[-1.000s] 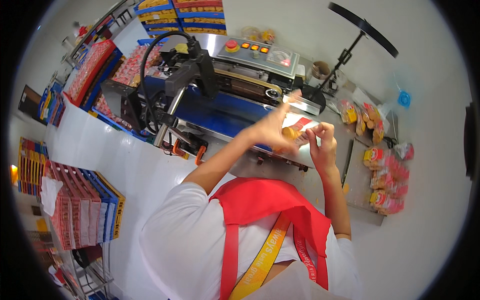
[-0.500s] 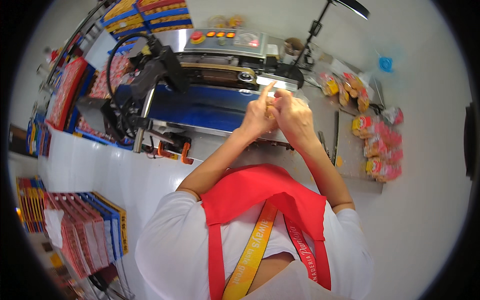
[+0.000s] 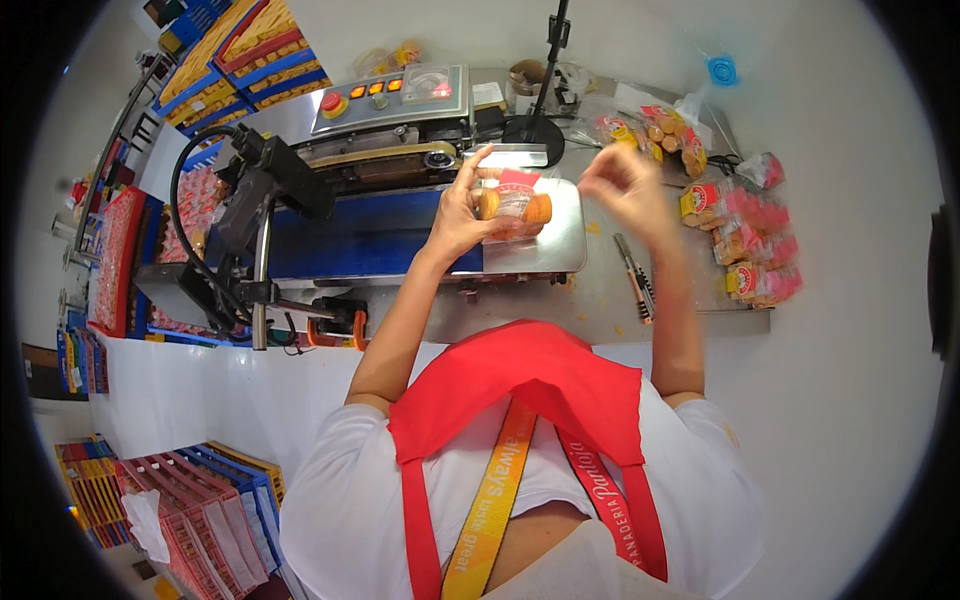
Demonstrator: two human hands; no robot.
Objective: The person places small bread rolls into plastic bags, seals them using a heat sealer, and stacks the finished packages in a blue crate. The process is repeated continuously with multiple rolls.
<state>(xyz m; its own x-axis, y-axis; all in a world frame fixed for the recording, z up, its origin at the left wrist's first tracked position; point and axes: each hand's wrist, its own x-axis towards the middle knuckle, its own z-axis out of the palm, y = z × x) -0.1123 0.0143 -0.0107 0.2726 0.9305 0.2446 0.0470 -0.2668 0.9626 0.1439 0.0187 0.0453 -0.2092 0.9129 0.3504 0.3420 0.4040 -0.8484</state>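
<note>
My left hand [image 3: 460, 222] grips a clear packet of round golden-brown baked goods [image 3: 537, 210] with a red-and-clear printed wrapper. The packet is above the metal end plate [image 3: 560, 245] of a blue conveyor belt [image 3: 350, 235]. My right hand [image 3: 630, 195] is raised apart from the packet, to its right, over the steel table. Its fingers look curled but are smeared by motion, so I cannot make out whether anything is in them.
Filled packets [image 3: 745, 245] lie in a row on the right side of the steel table [image 3: 700, 310]. Nearby are a box cutter [image 3: 633, 275] and a black lamp stand [image 3: 535, 130]. A control panel [image 3: 400, 98] stands behind the belt; stacked trays [image 3: 200, 510] are at left.
My hands were together at the belt's end and have parted. The left now shows the packet, while the right has moved away to the right. The view has shifted.
</note>
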